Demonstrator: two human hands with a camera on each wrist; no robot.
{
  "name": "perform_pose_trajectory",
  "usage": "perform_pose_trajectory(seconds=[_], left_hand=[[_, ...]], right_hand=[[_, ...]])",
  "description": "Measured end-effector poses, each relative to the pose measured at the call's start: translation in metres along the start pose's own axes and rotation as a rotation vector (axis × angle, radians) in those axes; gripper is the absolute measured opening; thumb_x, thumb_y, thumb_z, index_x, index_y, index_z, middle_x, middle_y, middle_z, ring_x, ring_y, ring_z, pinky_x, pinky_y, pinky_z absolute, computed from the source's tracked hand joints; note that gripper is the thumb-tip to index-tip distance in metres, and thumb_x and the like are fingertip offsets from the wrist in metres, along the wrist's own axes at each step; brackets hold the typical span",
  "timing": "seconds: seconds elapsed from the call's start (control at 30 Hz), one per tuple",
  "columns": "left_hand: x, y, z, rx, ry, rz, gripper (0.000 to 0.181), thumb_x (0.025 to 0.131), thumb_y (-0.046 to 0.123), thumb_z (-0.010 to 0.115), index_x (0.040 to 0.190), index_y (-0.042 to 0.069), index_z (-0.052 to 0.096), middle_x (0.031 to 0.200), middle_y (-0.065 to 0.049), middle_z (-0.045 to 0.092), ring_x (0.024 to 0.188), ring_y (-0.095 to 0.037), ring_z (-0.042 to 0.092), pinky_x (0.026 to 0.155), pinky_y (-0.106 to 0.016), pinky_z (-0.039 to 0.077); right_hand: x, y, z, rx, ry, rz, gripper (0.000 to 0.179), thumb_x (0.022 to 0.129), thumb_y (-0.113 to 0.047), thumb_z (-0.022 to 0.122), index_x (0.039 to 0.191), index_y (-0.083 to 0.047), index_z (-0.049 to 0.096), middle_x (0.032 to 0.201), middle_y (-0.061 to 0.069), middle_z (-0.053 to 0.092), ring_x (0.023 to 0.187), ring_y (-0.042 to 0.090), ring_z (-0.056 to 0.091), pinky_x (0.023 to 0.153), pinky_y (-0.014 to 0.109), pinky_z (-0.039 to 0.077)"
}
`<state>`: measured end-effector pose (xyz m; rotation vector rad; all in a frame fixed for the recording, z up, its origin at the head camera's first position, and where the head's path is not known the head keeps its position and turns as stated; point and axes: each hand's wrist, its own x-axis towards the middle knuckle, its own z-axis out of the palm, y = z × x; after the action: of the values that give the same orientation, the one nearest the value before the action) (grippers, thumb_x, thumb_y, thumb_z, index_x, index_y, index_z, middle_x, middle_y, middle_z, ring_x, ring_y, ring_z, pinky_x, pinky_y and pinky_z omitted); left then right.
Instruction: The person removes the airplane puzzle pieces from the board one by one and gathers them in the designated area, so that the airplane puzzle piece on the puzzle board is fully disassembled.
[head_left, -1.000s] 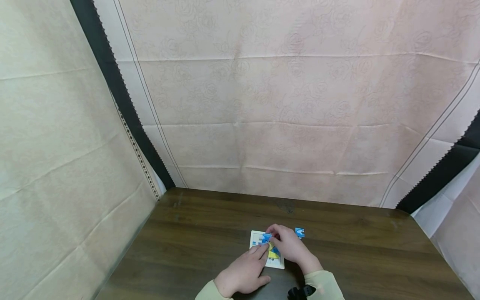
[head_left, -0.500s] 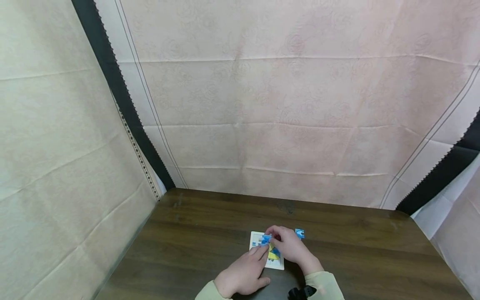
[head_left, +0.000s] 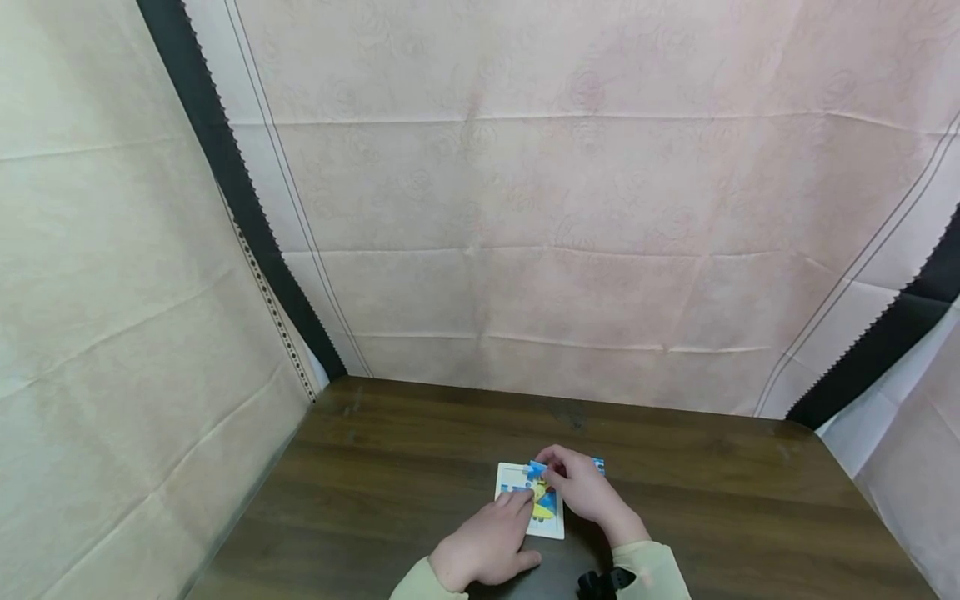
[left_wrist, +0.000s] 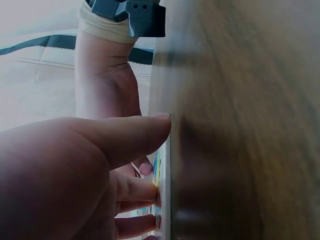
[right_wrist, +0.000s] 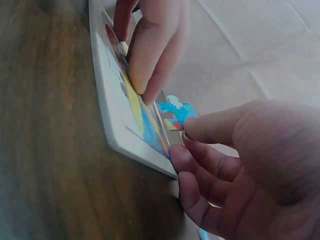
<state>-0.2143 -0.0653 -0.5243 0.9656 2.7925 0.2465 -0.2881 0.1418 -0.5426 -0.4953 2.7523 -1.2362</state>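
A small jigsaw board with a white frame [head_left: 555, 534] lies on the table, its picture blue and yellow. My left hand [head_left: 487, 542] rests its nearly straight fingertips on the picture, with the thumb held apart at the near side. At the board's far right side, my right hand [head_left: 588, 493] pinches a blue puzzle piece [right_wrist: 175, 111] between thumb and fingers. In the right wrist view this piece stands tilted up from the board, and the other fingers sit right at the frame's edge. The left fingers cover part of the picture.
Another blue puzzle piece [head_left: 599, 464] lies on the brown wooden table [head_left: 420, 450] just beyond the right hand, which partly hides it. Pale cloth curtains [head_left: 525, 292] with dark bands hang behind and at both sides. The right wrist wears a black device [head_left: 600, 584].
My right hand has raised and tilted the blue piece a little, and now covers more of the loose piece behind it. The left hand has stayed on the board.
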Motion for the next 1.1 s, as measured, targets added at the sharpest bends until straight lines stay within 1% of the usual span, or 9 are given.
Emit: perform_pose_trajectory(seconds=[0.13,0.27,0.4,0.57,0.7,0.8,0.9,0.97,1.1], left_hand=[[0.003,0.002,-0.005,0.001,0.019,-0.015,0.069,0.102,0.052,0.069,0.152,0.006,0.055,0.153,-0.002,0.051,0.127,-0.014,0.048,0.107,-0.033,0.048],[0.006,0.003,-0.004,0.015,0.024,-0.017,0.064,0.101,0.054,0.070,0.148,0.011,0.059,0.140,0.003,0.054,0.114,-0.013,0.045,0.097,-0.033,0.048],[0.009,0.003,0.000,0.018,0.011,-0.029,0.068,0.101,0.056,0.069,0.154,0.016,0.057,0.132,0.005,0.051,0.110,-0.014,0.041,0.091,-0.034,0.044],[0.012,0.004,0.003,0.019,0.016,-0.048,0.071,0.101,0.057,0.069,0.158,0.016,0.055,0.131,0.004,0.051,0.109,-0.014,0.040,0.091,-0.034,0.043],[0.013,0.007,0.004,0.026,0.016,-0.051,0.074,0.100,0.060,0.068,0.157,0.015,0.054,0.136,0.003,0.050,0.115,-0.014,0.041,0.098,-0.037,0.045],[0.011,0.009,0.005,0.034,0.000,-0.052,0.079,0.100,0.061,0.066,0.159,0.012,0.050,0.149,0.001,0.045,0.132,-0.016,0.041,0.109,-0.040,0.043],[0.010,0.012,0.006,0.042,-0.006,-0.050,0.084,0.100,0.063,0.066,0.161,0.008,0.046,0.159,-0.002,0.038,0.146,-0.018,0.034,0.119,-0.041,0.037],[0.009,0.013,0.007,0.050,-0.002,-0.046,0.087,0.100,0.062,0.065,0.162,0.006,0.044,0.161,-0.003,0.036,0.149,-0.018,0.031,0.122,-0.040,0.034],[0.009,0.014,0.007,0.057,0.009,-0.038,0.087,0.100,0.062,0.066,0.162,0.004,0.043,0.161,-0.004,0.035,0.149,-0.018,0.031,0.125,-0.037,0.030]], right_hand=[[0.000,0.000,-0.001,0.011,-0.001,0.011,0.015,0.106,-0.014,0.069,0.120,-0.016,0.072,0.098,-0.003,0.066,0.090,0.019,0.059,0.084,0.042,0.054],[0.000,0.000,-0.003,0.028,-0.010,0.016,0.014,0.107,-0.015,0.067,0.120,-0.016,0.072,0.100,-0.003,0.068,0.090,0.019,0.059,0.083,0.042,0.054],[0.001,0.001,-0.004,0.031,-0.010,0.018,0.014,0.108,-0.015,0.066,0.119,-0.018,0.073,0.103,-0.004,0.069,0.091,0.019,0.060,0.083,0.042,0.054],[0.000,0.002,-0.006,0.026,0.000,0.027,0.013,0.107,-0.015,0.067,0.118,-0.019,0.073,0.104,-0.004,0.070,0.093,0.019,0.060,0.086,0.044,0.054],[-0.001,0.003,-0.008,0.026,0.015,0.027,0.013,0.106,-0.014,0.068,0.117,-0.019,0.074,0.106,-0.004,0.071,0.095,0.019,0.061,0.090,0.048,0.055],[-0.002,0.003,-0.009,0.029,0.028,0.022,0.013,0.106,-0.013,0.068,0.116,-0.019,0.075,0.108,-0.003,0.072,0.098,0.019,0.063,0.093,0.051,0.056],[-0.002,0.004,-0.011,0.031,0.037,0.019,0.014,0.106,-0.012,0.068,0.115,-0.021,0.075,0.111,-0.003,0.073,0.100,0.019,0.064,0.094,0.052,0.056],[-0.002,0.005,-0.013,0.028,0.043,0.019,0.015,0.106,-0.012,0.068,0.114,-0.022,0.076,0.111,-0.004,0.073,0.100,0.018,0.064,0.095,0.052,0.056],[-0.003,0.008,-0.019,0.021,0.058,0.023,0.016,0.105,-0.013,0.069,0.111,-0.024,0.077,0.110,-0.006,0.073,0.099,0.017,0.064,0.095,0.051,0.055]])
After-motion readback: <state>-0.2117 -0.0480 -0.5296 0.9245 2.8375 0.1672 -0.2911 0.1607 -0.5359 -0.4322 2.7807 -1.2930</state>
